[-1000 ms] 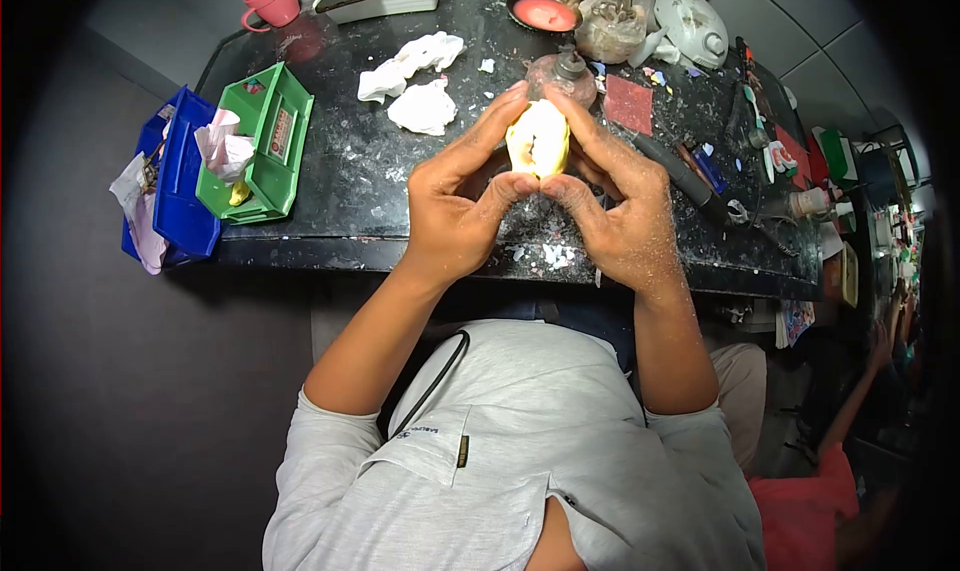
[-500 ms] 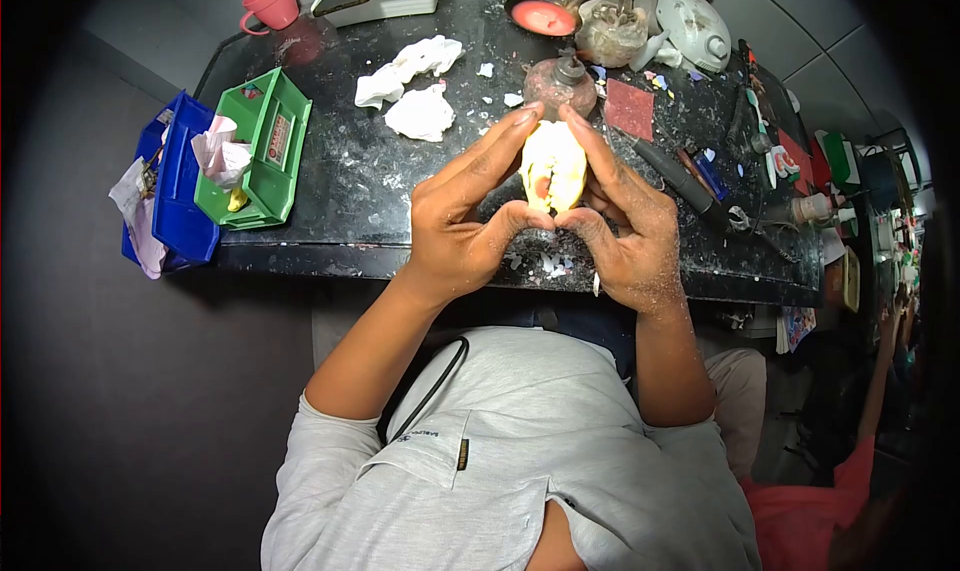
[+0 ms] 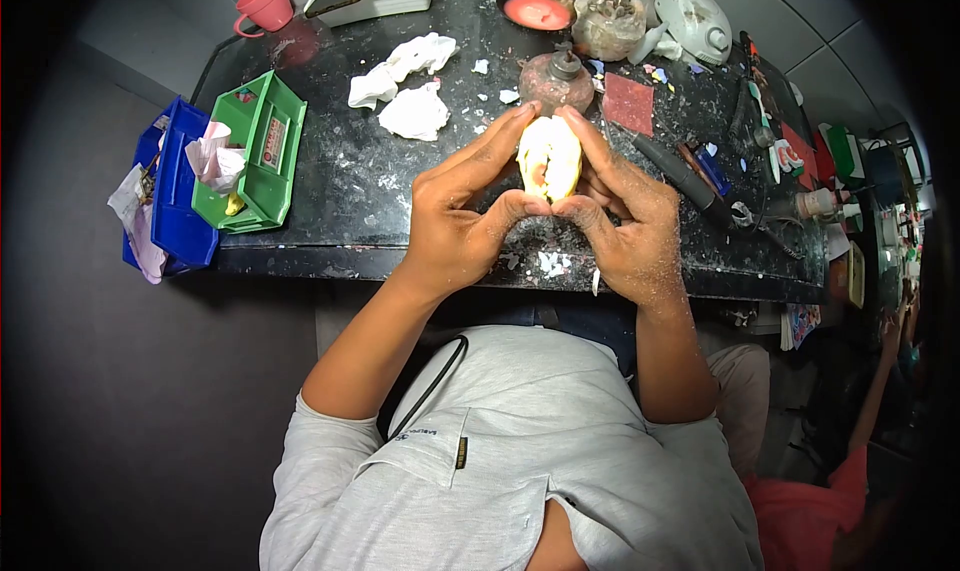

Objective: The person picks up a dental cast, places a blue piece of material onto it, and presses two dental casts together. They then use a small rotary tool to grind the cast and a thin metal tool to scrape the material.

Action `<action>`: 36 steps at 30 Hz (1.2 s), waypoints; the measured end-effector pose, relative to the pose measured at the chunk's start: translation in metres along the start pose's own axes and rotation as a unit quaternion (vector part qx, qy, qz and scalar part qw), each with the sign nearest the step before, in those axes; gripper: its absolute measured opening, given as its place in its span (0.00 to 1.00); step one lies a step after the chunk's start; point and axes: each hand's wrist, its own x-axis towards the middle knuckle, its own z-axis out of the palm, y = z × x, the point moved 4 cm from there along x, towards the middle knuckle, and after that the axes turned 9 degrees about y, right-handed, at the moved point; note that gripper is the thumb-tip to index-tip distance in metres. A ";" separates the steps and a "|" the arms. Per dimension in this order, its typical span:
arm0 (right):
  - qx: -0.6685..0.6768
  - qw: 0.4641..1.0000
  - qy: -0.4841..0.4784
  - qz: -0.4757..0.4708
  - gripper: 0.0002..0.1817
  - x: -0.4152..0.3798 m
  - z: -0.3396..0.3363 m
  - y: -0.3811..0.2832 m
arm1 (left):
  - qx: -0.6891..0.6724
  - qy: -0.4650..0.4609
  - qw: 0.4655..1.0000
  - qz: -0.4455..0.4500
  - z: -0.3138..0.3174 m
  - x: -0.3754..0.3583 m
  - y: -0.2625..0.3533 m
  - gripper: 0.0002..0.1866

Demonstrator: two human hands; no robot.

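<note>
Left, blue bin; green bin beside it on black table. Crumpled tissue. My left hand clamped on yellow piece, held between both hands. My right hand clamped on other side. Black tool near.

Strong light bleaches the pale yellow piece, washing out much detail. The black table faintly mirrors the pink cup; beneath its edge lies deep shadow. Wide-angle bending curves the outer scene, corners fall black, and the far right blurs.
</note>
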 end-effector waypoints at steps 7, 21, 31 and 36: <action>-0.010 1.000 -0.014 0.004 0.36 0.004 -0.001 -0.001 | -0.042 0.013 0.998 -0.035 0.002 0.000 0.000 0.34; -0.003 1.000 -0.022 0.011 0.33 0.007 0.000 -0.002 | -0.001 0.023 0.999 -0.027 0.000 0.000 -0.003 0.34; -0.017 0.999 -0.026 0.010 0.33 0.008 0.001 -0.003 | -0.038 0.040 0.997 -0.052 0.000 -0.002 -0.008 0.33; -0.026 0.999 -0.022 0.017 0.33 0.007 0.002 -0.004 | -0.004 0.035 0.999 -0.036 0.000 -0.002 -0.005 0.32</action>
